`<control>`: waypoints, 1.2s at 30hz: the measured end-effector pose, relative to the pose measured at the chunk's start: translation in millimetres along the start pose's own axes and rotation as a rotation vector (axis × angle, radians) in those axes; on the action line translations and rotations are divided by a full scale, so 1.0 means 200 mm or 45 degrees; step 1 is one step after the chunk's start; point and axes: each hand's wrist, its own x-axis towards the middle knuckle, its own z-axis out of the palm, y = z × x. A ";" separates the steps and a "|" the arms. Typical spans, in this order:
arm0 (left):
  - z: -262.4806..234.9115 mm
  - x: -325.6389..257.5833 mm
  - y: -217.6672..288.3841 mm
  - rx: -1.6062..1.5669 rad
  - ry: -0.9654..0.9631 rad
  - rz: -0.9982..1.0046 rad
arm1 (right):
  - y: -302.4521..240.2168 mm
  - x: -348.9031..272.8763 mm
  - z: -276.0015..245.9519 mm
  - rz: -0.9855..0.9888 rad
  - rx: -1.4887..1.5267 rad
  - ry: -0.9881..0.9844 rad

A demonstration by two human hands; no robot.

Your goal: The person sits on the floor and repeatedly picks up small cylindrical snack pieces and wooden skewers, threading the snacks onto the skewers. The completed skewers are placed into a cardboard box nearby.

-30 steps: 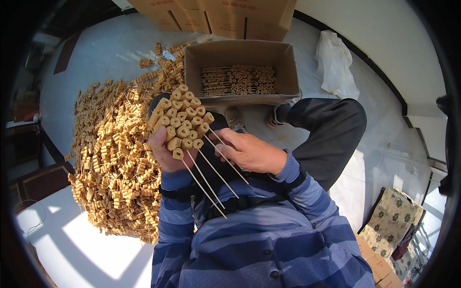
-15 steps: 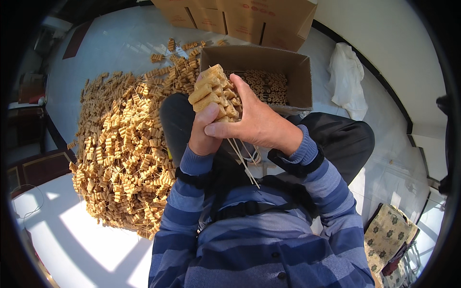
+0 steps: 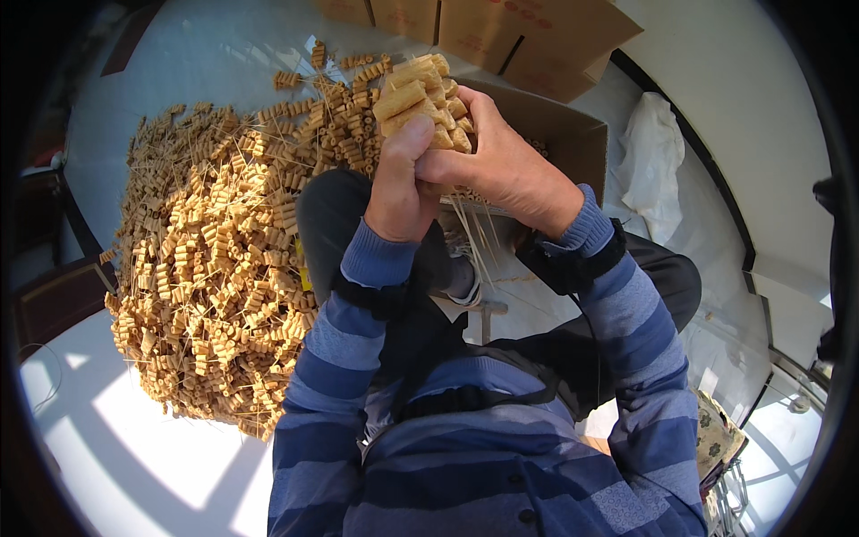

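A bundle of skewered tan rolls [image 3: 428,100] is gripped between both hands, its thin wooden sticks pointing down toward my lap. My left hand [image 3: 400,174] closes round its left and lower side, the thumb pressed against the rolls. Round the right side curls my right hand [image 3: 501,161], its thumb meeting the left hand below the rolls. Just beyond the hands stands an open cardboard box [image 3: 573,134]; only a few of the skewers in it show past my right hand. A large heap of similar skewers [image 3: 224,268] spreads to my left.
Folded brown cartons [image 3: 537,36] stand behind the box. A white plastic bag [image 3: 651,152] lies at the right by the wall. My bent legs [image 3: 344,233] flank the space below the hands. A floral cloth item [image 3: 716,438] is at the lower right.
Both hands, still holding the skewer bundle, have moved up and slightly right in the picture, now covering much of the box's inside. The whole view has also shifted somewhat.
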 end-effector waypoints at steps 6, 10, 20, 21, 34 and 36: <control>-0.14 0.07 0.06 0.267 0.012 -0.013 | 0.09 0.17 -0.10 0.073 -0.252 0.002; -0.28 -0.05 0.22 0.799 0.292 0.121 | 0.32 0.28 -0.23 0.027 -0.981 0.079; -0.50 -0.34 0.36 1.253 0.599 0.262 | 0.95 0.55 -0.15 0.205 -1.640 -0.339; -0.52 -0.35 0.36 1.269 0.640 0.265 | 0.98 0.58 -0.13 0.227 -1.649 -0.392; -0.96 -0.35 0.26 1.404 0.844 0.088 | 1.34 0.69 -0.03 0.177 -1.330 -0.453; -1.00 -0.37 0.23 1.425 0.832 0.079 | 1.38 0.69 -0.05 0.157 -1.174 -0.461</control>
